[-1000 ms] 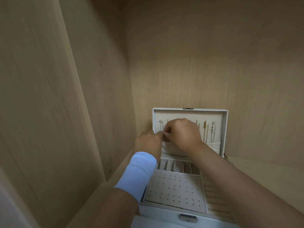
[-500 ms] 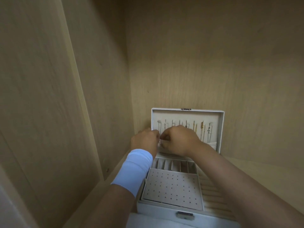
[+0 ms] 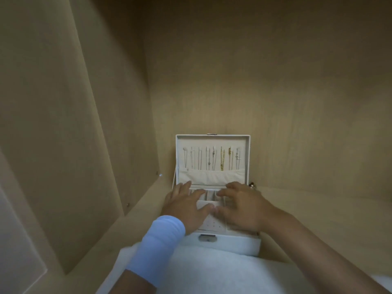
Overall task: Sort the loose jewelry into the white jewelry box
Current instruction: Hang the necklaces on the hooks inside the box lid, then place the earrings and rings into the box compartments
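Note:
The white jewelry box [image 3: 233, 242] stands open on a wooden shelf, its lid [image 3: 212, 139] upright. Several chains and necklaces [image 3: 212, 159] hang in a row inside the lid, above a soft pocket [image 3: 214, 178]. My left hand [image 3: 186, 209], with a light blue wrist sleeve, lies flat with spread fingers over the left of the box's tray. My right hand [image 3: 239, 206] lies the same way over the right of the tray. Both cover most of the dotted earring panel [image 3: 212, 224] and the slots behind it. Neither hand holds anything that I can see.
The box sits in a light wooden cabinet, with a side wall [image 3: 118, 124] close on the left and the back wall [image 3: 275, 102] right behind the lid. A small loose piece of jewelry [image 3: 252, 185] lies behind the box's right corner. A white cloth [image 3: 212, 270] lies in front.
Both hands have left the lid's hooks and come down onto the tray, fingers spread. The whole row of hanging chains now shows. The view has shifted, so the box appears higher.

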Demonstrator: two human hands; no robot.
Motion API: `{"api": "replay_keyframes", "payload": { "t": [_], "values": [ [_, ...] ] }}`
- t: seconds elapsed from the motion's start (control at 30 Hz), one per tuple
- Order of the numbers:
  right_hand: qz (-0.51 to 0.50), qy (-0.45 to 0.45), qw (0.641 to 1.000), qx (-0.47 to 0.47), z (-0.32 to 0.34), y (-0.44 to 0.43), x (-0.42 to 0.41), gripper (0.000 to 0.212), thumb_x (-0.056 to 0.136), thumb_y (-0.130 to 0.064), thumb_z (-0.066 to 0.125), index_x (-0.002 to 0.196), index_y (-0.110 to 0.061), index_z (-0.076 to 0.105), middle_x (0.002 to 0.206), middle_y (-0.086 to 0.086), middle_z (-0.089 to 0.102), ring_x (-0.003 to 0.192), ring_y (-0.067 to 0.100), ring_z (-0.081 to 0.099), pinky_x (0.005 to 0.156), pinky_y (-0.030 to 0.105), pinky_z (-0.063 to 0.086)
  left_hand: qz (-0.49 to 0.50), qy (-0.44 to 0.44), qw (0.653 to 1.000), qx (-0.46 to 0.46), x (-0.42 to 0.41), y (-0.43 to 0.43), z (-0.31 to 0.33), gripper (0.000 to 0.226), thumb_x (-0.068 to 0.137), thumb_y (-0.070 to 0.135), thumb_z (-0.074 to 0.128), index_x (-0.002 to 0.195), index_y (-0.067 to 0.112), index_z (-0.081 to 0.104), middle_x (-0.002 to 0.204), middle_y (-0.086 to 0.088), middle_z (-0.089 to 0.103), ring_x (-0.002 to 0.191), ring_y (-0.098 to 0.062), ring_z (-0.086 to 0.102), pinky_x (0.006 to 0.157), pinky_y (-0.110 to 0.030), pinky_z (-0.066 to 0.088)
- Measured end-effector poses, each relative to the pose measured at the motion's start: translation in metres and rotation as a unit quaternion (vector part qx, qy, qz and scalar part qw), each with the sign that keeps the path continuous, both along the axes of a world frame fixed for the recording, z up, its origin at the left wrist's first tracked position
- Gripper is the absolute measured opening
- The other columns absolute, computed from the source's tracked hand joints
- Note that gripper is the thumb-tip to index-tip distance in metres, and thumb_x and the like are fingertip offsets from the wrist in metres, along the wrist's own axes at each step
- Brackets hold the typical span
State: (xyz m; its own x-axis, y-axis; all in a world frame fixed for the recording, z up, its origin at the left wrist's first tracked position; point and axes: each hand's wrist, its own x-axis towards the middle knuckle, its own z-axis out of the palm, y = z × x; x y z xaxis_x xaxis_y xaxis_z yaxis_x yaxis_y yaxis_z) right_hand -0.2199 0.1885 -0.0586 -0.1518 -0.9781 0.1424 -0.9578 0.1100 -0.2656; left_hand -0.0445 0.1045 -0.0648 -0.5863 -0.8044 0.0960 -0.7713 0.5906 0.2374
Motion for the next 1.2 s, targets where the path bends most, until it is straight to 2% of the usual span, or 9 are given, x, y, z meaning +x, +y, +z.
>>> {"api": "replay_keyframes", "payload": {
  "t": [0.13,0.27,0.4,0.57,0.73,0.8,0.93,1.1,1.2],
  "values": [
    [-0.004,-0.048,0.995,0.090,-0.023,0.032,0.006,0.073,0.089,-0.073,0.043,0.153,-0.043,0.024,0.167,-0.002,0.001,0.154,0.019,-0.005,0.123,0.047,0.005,0.014,-0.042,0.997,0.067,0.001,0.017,-0.007,0.068,0.089,0.072,0.032,0.151,0.046,0.017,0.164,0.007,-0.006,0.150,-0.021,-0.012,0.121,-0.047,-0.002],
    [0.010,-0.116,0.991,0.059,-0.032,0.042,0.006,0.072,0.094,-0.067,0.043,0.156,-0.038,0.022,0.167,-0.001,-0.002,0.152,0.018,-0.015,0.124,0.039,-0.003,-0.003,-0.068,0.994,0.081,-0.007,0.032,-0.010,0.070,0.090,0.069,0.033,0.152,0.042,0.014,0.164,0.006,-0.005,0.150,-0.020,-0.011,0.120,-0.049,-0.005],
    [0.033,-0.106,0.993,0.047,-0.035,0.033,0.011,0.068,0.098,-0.057,0.045,0.157,-0.029,0.024,0.167,0.003,0.004,0.153,0.021,-0.011,0.124,0.038,-0.003,-0.014,-0.042,0.997,0.055,-0.014,0.033,-0.008,0.061,0.096,0.053,0.037,0.152,0.041,0.018,0.164,0.005,0.001,0.150,-0.019,-0.004,0.122,-0.043,0.002],
    [0.108,-0.111,0.988,0.020,-0.028,0.018,0.025,0.055,0.101,-0.037,0.053,0.151,-0.022,0.038,0.163,0.007,0.021,0.153,0.022,0.003,0.113,0.018,-0.004,-0.012,-0.009,1.000,0.020,-0.020,0.025,0.004,0.056,0.095,0.041,0.040,0.149,0.038,0.028,0.162,0.004,0.016,0.148,-0.020,0.011,0.120,-0.039,0.012],
    [0.143,-0.233,0.962,-0.023,-0.028,0.005,0.008,0.063,0.085,-0.028,0.063,0.146,-0.032,0.045,0.160,-0.017,0.018,0.147,0.003,0.020,0.118,0.027,0.022,-0.025,0.068,0.997,0.009,-0.028,0.020,0.019,0.051,0.092,0.030,0.045,0.142,0.033,0.041,0.152,0.006,0.035,0.140,-0.018,0.026,0.115,-0.034,0.024],
    [0.097,-0.268,0.954,-0.093,-0.026,0.004,-0.013,0.062,0.081,-0.023,0.057,0.143,-0.028,0.050,0.155,-0.014,0.034,0.141,0.001,0.031,0.115,0.021,0.026,-0.038,0.093,0.995,-0.026,-0.038,0.020,0.022,0.047,0.092,0.026,0.048,0.139,0.029,0.046,0.144,0.004,0.043,0.135,-0.019,0.034,0.113,-0.034,0.029],
    [-0.009,-0.153,0.981,-0.123,-0.027,-0.010,-0.069,0.048,0.085,-0.013,0.059,0.132,-0.018,0.059,0.132,0.001,0.058,0.123,0.018,0.053,0.101,0.020,0.037,-0.103,0.103,0.989,-0.027,-0.084,0.028,0.015,0.044,0.091,0.016,0.045,0.133,0.024,0.053,0.133,0.000,0.049,0.124,-0.022,0.043,0.105,-0.035,0.038],
    [-0.041,-0.032,0.999,-0.013,-0.030,-0.022,-0.103,0.039,0.087,-0.032,0.057,0.123,-0.018,0.056,0.129,0.006,0.054,0.123,0.027,0.048,0.102,0.036,0.041,-0.094,0.047,0.990,0.097,-0.146,0.022,0.000,0.049,0.091,0.012,0.044,0.138,0.019,0.047,0.138,-0.008,0.049,0.123,-0.026,0.050,0.106,-0.036,0.041],
    [-0.046,0.005,0.999,0.021,-0.037,-0.029,-0.119,0.052,0.085,-0.042,0.057,0.133,-0.024,0.050,0.143,0.005,0.045,0.134,0.025,0.040,0.107,0.042,0.038,-0.030,0.006,0.991,0.131,-0.174,0.001,-0.009,0.049,0.093,0.020,0.047,0.141,0.018,0.042,0.144,-0.010,0.043,0.127,-0.029,0.049,0.105,-0.037,0.041]
  ]
}}
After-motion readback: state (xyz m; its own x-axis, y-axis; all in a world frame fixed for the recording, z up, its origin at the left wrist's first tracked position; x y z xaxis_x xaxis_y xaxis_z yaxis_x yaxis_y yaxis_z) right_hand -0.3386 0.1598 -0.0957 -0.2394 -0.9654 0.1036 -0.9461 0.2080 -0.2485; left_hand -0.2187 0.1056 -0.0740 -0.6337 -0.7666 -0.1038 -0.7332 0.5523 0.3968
